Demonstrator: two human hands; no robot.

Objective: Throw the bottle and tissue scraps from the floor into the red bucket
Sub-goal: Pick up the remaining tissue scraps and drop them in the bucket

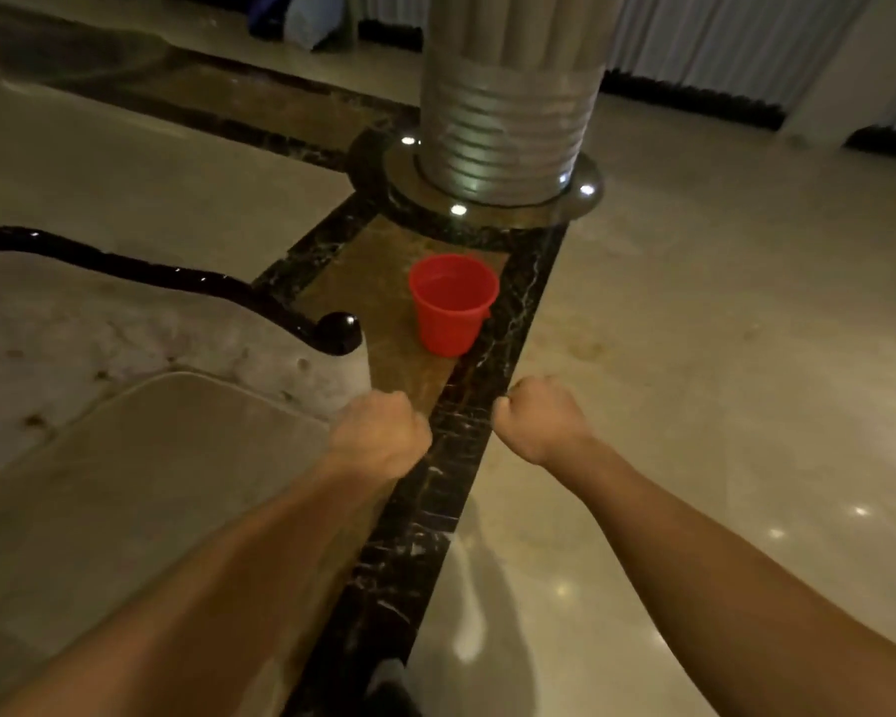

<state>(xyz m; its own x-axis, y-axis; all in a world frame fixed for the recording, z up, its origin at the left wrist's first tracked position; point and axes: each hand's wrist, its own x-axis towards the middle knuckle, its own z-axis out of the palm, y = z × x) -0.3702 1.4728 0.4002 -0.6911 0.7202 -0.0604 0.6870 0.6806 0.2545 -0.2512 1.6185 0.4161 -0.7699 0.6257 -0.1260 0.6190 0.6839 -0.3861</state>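
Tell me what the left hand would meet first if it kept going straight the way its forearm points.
Probably the red bucket. The left hand, closed in a fist, points up the brown floor strip towards it, with nothing visible between; depth is hard to judge, so it might pass just left.

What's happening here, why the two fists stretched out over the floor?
A person holds both arms out, the left hand and right hand closed into fists, facing a red bucket standing upright on the marble floor near a column. No bottle or tissue scraps show, and whether the fists hold anything cannot be told.
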